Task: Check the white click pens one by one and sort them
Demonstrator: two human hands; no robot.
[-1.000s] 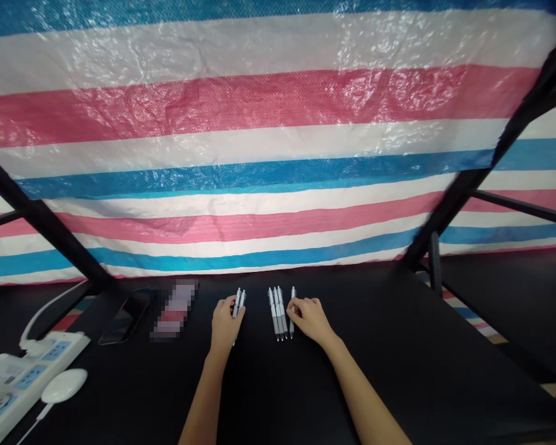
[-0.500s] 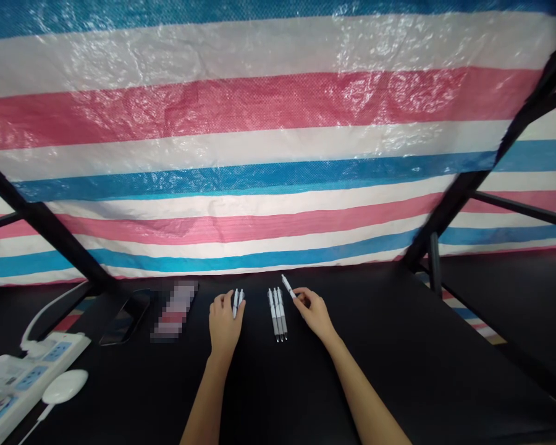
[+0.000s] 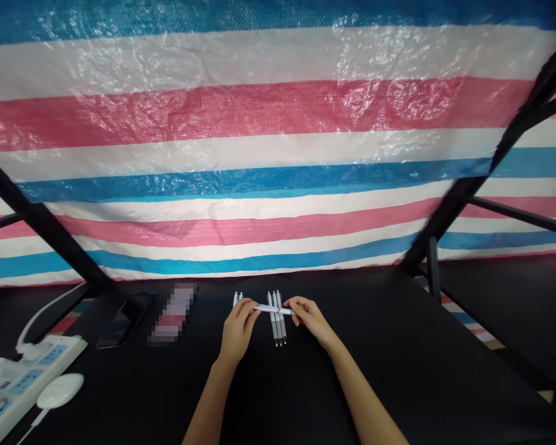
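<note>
A white pen [image 3: 277, 309] is held level between my two hands, crossing in front of several look-alike pens. My left hand [image 3: 239, 324] pinches its left end with thumb and fingers. At the other end, my right hand [image 3: 309, 316] grips the pen between thumb and forefinger. Beneath it, three white and grey pens [image 3: 278, 330] lie side by side on the black tabletop [image 3: 278, 395]. The tops of two more white pens [image 3: 238, 296] show just beyond my left hand, which hides their lower parts.
On the left lie a dark phone [image 3: 123, 321] and a pixelated flat item [image 3: 173, 313]. A white power strip [image 3: 32, 377] with plugs and a white oval device [image 3: 61, 390] on a cable sit nearer. Black frame bars [image 3: 438, 225] and a striped tarp [image 3: 278, 228] stand behind.
My left hand has left the two pens and moved right to take one end of the white pen. The pen in my right hand has swung from slanted to nearly level.
</note>
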